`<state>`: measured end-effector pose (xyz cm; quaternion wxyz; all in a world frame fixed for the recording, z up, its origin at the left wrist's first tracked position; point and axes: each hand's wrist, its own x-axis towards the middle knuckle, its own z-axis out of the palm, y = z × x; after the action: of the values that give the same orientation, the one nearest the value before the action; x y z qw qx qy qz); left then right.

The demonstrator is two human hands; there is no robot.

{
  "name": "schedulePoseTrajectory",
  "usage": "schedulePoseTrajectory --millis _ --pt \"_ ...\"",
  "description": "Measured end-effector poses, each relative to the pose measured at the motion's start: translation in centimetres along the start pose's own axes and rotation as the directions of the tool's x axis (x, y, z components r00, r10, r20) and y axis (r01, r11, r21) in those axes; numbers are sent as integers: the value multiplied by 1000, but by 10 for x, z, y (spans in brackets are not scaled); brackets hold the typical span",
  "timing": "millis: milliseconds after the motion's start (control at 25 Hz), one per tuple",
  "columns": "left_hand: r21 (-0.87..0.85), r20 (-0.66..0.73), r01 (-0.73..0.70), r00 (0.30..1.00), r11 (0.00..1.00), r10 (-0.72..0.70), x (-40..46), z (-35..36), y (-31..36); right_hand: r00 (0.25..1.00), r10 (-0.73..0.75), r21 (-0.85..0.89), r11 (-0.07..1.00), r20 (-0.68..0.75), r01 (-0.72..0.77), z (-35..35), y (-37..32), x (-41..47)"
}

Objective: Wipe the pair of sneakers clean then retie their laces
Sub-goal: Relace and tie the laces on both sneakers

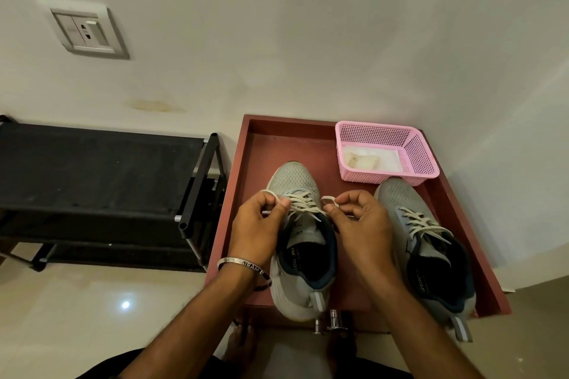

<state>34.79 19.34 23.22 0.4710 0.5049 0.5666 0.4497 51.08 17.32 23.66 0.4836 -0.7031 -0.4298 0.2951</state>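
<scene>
Head view | left hand (257,221) pinched a lace loop (271,194); right hand (360,221) pinched the other loop (328,200) | both over left sneaker (300,243) on red tray (246,194); right sneaker (428,243) beside it, laces tied | pink basket (415,151) touching its toe

Grey mesh sneakers (303,237), cream laces (303,204), pink basket (421,157)

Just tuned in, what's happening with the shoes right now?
A person is tying the left sneaker on a red-brown tabletop. The left hand and right hand each pinch a loop of its lace. The right sneaker sits beside it, and a pink basket holds a crumpled wipe.
</scene>
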Motion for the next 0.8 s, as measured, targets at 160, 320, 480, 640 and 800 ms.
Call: schedulePoseTrajectory --millis 160,320,480,640,800 --pt "32 109 -206 974 978 201 -5 10 19 1000 3 5 1000 19 -3 0 0 -1" --pt "321 71 -203 979 925 190 -4 15 20 999 -37 129 991 22 34 2 -1 -2" --pt "458 102 -275 961 845 257 -4 18 20 984 -180 307 937 10 168 4 -19 0" --pt "559 156 -395 914 729 375 -4 18 20 914 -331 297 920 235 257 14 -36 -5" --pt "421 164 -299 954 857 252 -2 15 20 866 -378 112 926 328 361 2 -24 3"
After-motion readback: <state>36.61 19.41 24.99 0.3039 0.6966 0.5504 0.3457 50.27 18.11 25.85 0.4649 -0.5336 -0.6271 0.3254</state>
